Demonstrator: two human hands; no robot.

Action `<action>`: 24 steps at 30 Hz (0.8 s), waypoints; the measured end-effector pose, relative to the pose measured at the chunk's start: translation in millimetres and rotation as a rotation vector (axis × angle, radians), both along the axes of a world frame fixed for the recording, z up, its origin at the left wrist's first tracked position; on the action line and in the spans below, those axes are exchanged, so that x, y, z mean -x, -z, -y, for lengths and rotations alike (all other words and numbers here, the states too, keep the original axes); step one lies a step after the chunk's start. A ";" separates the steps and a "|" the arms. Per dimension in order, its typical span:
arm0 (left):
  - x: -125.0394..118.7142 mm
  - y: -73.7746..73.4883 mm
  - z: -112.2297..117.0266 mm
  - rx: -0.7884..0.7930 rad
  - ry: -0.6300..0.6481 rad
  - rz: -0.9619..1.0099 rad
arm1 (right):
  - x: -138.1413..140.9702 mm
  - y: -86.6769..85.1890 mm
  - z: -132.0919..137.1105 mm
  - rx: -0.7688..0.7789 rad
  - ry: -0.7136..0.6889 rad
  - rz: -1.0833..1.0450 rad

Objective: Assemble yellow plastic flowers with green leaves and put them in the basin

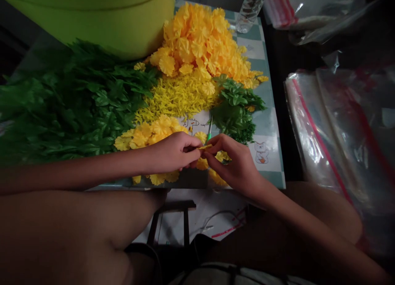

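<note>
My left hand [174,152] and my right hand [234,163] meet fingertip to fingertip over the near edge of a small checked table [268,124]. Both are closed in a pinch on one thin yellow fabric petal [205,147]. A thin green stem [210,128] rises from between the fingers, on the right-hand side. Loose yellow petals [145,137] lie under and beside my hands. Behind them sit a patch of small yellow flower centres [177,96] and a tall heap of orange-yellow petals [200,40].
A big pile of green plastic leaves [68,104] covers the table's left; a smaller green pile [236,108] lies right of centre. A lime-green tub [123,17] and a plastic bottle [248,9] stand at the back. Clear zip bags [336,133] lie at right.
</note>
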State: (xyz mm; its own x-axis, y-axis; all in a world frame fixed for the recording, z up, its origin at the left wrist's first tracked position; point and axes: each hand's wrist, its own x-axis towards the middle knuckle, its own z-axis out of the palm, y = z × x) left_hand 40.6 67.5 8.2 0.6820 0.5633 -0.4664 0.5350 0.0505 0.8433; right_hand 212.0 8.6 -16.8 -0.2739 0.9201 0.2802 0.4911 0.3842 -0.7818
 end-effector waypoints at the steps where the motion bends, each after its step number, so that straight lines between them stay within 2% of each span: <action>1: 0.3 -0.1 0.0 0.005 0.008 -0.002 | 0.1 0.2 -0.5 -0.003 -0.006 0.001; 5: 1.4 -0.8 -0.5 0.013 0.050 -0.012 | 0.0 1.7 -2.6 -0.003 -0.020 0.009; 8: 2.3 -2.2 -1.1 -0.045 0.084 -0.040 | 0.6 1.6 -2.9 0.046 -0.020 0.003; 16: 2.8 -1.7 -1.9 -0.190 0.136 -0.019 | 0.6 5.0 -3.0 0.378 0.037 -0.265; 20: 2.4 -1.4 -1.7 -0.192 0.149 -0.030 | -3.0 3.1 -8.0 0.562 -0.030 -0.377; 24: 2.7 -1.7 -1.3 -0.134 0.140 -0.026 | -4.6 -0.7 -10.2 0.583 -0.041 -0.390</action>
